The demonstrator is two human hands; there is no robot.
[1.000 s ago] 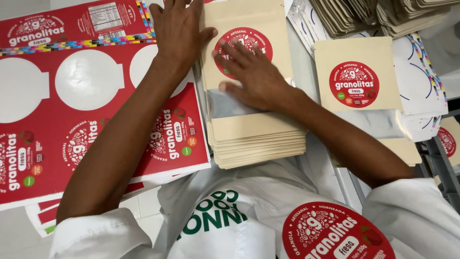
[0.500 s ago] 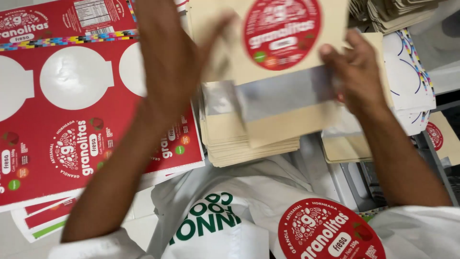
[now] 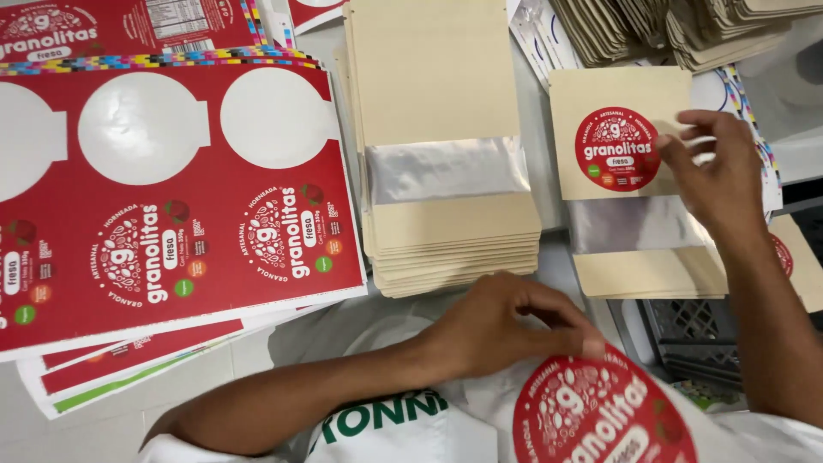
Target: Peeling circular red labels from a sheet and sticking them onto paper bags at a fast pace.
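Observation:
My left hand (image 3: 506, 330) is curled low in the middle, its fingertips pinching the top rim of a round red sticker (image 3: 591, 411) that lies on my white coat. My right hand (image 3: 720, 171) rests with spread fingers on the right edge of a tan pouch (image 3: 621, 90) bearing a round red label; it tops the right-hand pile. A taller stack of unlabelled tan pouches (image 3: 441, 86), each with a silver window strip, stands between my hands and nothing touches it.
Large red sticker sheets (image 3: 171, 223) with round cut-out holes cover the left side, several layered. More piles of tan pouches (image 3: 686, 26) fan out at the top right. A black crate (image 3: 694, 330) sits below the right pile.
My right hand carried the labelled pouch from the middle stack to the right pile and laid it down. My left hand dropped from the top of the stack to the sticker on my coat.

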